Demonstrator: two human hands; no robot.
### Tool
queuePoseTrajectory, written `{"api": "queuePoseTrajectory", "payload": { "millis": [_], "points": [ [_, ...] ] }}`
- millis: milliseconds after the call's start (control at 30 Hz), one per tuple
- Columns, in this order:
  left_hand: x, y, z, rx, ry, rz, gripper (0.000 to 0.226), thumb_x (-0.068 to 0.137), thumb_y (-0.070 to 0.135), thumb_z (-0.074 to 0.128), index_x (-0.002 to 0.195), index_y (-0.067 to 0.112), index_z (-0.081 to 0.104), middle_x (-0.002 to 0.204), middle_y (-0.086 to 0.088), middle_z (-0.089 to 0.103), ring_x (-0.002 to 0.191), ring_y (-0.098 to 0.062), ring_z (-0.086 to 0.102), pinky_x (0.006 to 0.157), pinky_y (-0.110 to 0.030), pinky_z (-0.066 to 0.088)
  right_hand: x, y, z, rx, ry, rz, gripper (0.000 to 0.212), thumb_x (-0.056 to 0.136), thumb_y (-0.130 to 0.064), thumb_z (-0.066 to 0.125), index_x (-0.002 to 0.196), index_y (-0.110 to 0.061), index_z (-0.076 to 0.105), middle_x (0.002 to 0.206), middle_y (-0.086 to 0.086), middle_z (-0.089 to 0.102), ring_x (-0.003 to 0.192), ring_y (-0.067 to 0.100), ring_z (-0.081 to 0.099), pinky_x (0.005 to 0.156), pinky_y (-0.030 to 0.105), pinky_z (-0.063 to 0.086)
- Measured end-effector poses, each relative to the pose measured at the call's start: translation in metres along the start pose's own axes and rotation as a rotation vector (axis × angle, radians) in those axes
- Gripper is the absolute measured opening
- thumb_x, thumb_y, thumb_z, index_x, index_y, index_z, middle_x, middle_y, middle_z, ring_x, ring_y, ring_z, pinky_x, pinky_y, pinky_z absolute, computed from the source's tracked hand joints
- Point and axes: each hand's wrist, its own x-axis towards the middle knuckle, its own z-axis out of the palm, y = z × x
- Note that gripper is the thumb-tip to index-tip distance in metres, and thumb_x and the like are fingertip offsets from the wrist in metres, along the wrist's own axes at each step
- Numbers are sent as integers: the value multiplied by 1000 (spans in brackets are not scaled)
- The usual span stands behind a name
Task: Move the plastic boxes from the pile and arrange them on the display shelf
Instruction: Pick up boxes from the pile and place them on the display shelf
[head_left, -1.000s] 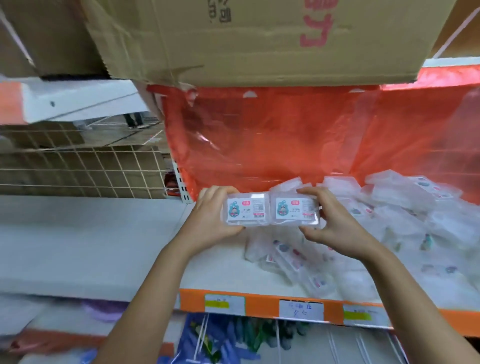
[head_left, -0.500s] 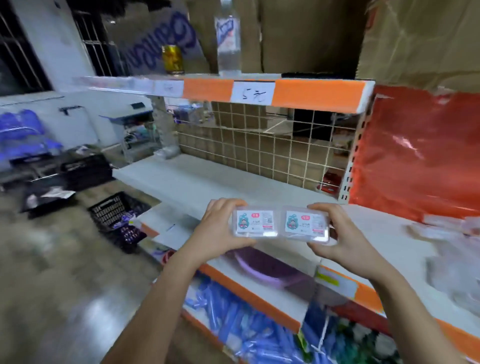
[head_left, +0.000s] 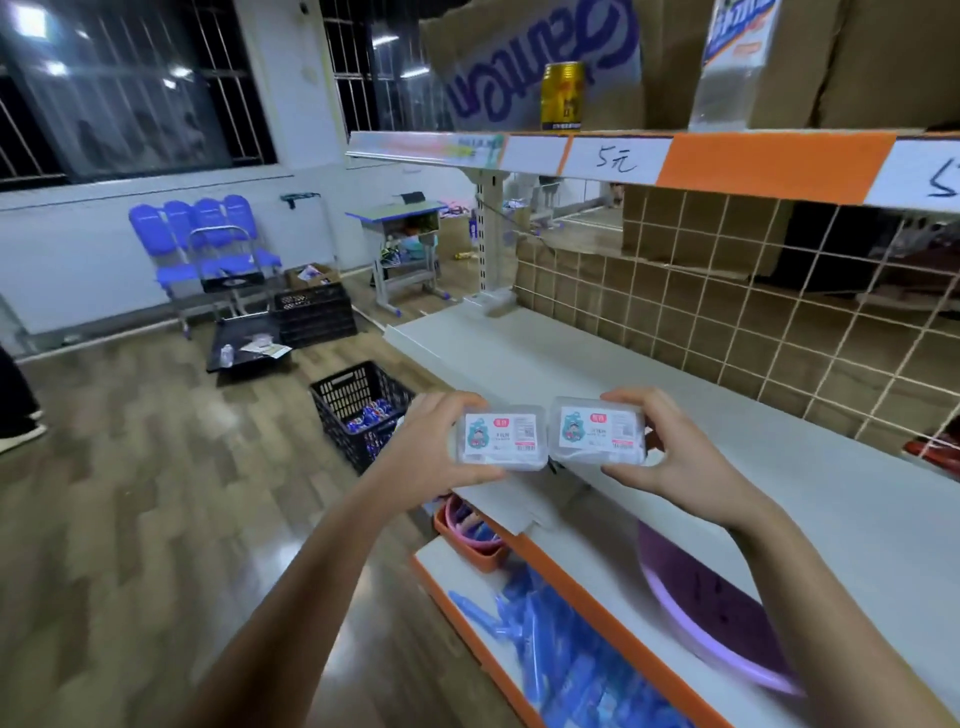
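Two clear plastic boxes held up side by side, labels facing the camera, short ends touching in the middle. Left box (head_left: 500, 438) in the left hand (head_left: 434, 451): fingers curled over its top edge, thumb under the bottom edge, pinching the outer end. Right box (head_left: 598, 430) in the right hand (head_left: 670, 451): same grip mirrored, fingers (head_left: 631, 399) on top, thumb below. Each label white with a small cartoon figure on a blue patch, red tag and barcode; print too small to read.

Boxes are in the air, over the front edge of the display shelf (head_left: 597, 374), not touching it. Shelf is white and long, backed by a wire grid (head_left: 779, 312) with cardboard behind.

Upper shelf edge (head_left: 774, 161) orange, with white handwritten price cards. On it a gold can (head_left: 562, 96) and cardboard cartons. Lower shelf: a purple basin (head_left: 717, 608), a heap of blue packets (head_left: 561, 660), a small orange tub (head_left: 467, 535).

Room: wood-pattern floor (head_left: 130, 519); black crate (head_left: 358, 410) with blue items beside the shelf end; another black crate (head_left: 314, 312) farther back; row of blue chairs (head_left: 202, 234) against a white wall; small desk (head_left: 402, 244); barred dark windows.
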Motion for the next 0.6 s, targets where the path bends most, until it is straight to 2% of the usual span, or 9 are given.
{"api": "queuePoseTrajectory", "payload": {
  "millis": [133,233,367,500,600],
  "points": [
    [40,-53,-11,3,27,-48,72,64,40,84,125,20,51,117,6,48,114,-10,38,97,-29,37,71,15,23,2,-32,-5,58,76,-12,76,120,-31,44,115,-19,46,101,-9,48,77,7,41],
    [76,-90,-20,36,29,-53,73,60,51,79,121,21,54,116,9,51,113,-11,42,95,-28,37,123,24,35,3,-50,-12,57,76,-10,75,118,-31,43,113,-21,44,98,-13,47,77,6,40],
    [116,-138,-30,50,56,-62,70,64,41,84,123,20,53,120,8,50,117,-12,38,93,-22,29,185,38,54,2,-66,-16,59,76,-9,76,119,-33,42,114,-18,45,97,-14,47,75,4,39],
    [144,-187,-37,53,56,-82,73,64,45,82,125,20,52,123,5,51,117,-13,37,95,-24,29,232,52,84,6,-56,-6,62,74,-6,77,118,-32,44,117,-10,48,95,-12,48,75,6,39],
    [166,-223,-44,46,33,-90,72,65,45,82,125,21,51,123,7,50,115,-11,37,95,-23,30,262,61,108,7,-63,13,62,74,-7,77,117,-36,43,118,-11,48,97,-10,48,75,5,39]
  ]
}}
